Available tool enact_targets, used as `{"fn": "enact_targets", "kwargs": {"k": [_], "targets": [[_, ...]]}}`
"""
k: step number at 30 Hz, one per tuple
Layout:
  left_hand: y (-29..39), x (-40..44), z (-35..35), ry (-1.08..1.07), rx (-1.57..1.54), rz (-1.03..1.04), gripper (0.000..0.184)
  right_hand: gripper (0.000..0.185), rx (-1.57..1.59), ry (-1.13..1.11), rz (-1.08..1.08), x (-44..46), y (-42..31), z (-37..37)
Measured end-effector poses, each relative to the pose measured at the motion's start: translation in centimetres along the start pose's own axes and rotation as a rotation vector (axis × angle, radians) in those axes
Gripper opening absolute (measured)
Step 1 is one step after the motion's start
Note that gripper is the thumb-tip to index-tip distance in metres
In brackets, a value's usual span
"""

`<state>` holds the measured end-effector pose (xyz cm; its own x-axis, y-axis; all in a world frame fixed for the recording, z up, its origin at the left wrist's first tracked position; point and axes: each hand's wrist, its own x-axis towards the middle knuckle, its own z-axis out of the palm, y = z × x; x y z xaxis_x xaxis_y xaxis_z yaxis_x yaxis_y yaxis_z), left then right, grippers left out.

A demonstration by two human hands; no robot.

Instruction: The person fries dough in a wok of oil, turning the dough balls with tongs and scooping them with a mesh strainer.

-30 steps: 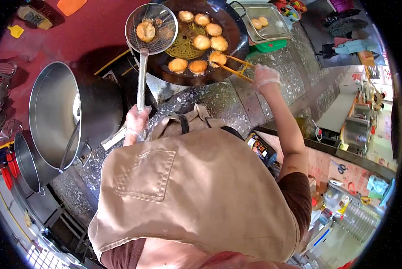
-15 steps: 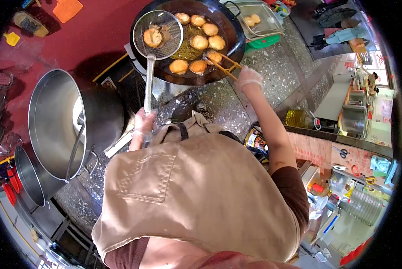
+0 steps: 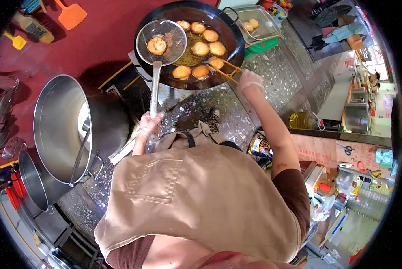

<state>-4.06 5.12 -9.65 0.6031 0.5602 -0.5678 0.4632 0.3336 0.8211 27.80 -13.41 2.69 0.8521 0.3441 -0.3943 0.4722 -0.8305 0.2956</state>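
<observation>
My left hand (image 3: 149, 124), in a clear glove, is closed around the metal handle of a mesh strainer (image 3: 176, 49). The strainer is over the left side of a dark wok (image 3: 233, 27), with one browned fried cake (image 3: 156, 45) and some crumbs in it. In my gloved right hand (image 3: 251, 82) is a pair of long wooden chopsticks (image 3: 231, 74), slanting over the wok's right rim. Their tips are at a golden fried cake (image 3: 216, 62); whether they grip it I cannot tell. Several more golden cakes (image 3: 200, 48) float in the oil.
A wire-topped tray (image 3: 264, 28) with more fried cakes sits right of the wok. To my left stand a tall metal pot (image 3: 104, 121), with a ladle (image 3: 78, 157) in it, and a smaller pot (image 3: 33, 179). An oil bottle (image 3: 299, 120) is at the right.
The whole view has shifted slightly. The strainer, with the cake still in it, sits a little further right and lower in view. The chopstick tips remain by the same cake.
</observation>
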Motion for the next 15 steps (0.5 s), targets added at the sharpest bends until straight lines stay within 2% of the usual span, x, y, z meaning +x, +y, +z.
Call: {"fn": "enact_targets", "kwargs": {"k": [2, 4, 6, 10, 15], "targets": [[0.1, -0.1, -0.5, -0.077, 0.029, 0.016, 0.026, 0.035, 0.000, 0.011, -0.004, 0.2, 0.1, 0.2], [0.3, -0.5, -0.4, -0.020, 0.042, 0.032, 0.023, 0.036, 0.007, 0.020, 0.002, 0.3, 0.0, 0.3], [0.4, -0.4, -0.8, -0.087, 0.037, 0.028, 0.021, 0.034, 0.005, 0.031, -0.020, -0.2, 0.3, 0.2], [1.4, -1.4, -0.9, -0.101, 0.116, 0.016, 0.022, 0.031, 0.066, 0.000, 0.010, -0.3, 0.8, -0.4], [2.4, -1.1, -0.3, -0.143, 0.202, -0.008, 0.025, 0.035, 0.086, -0.035, 0.000, 1.7, 2.1, 0.8]]}}
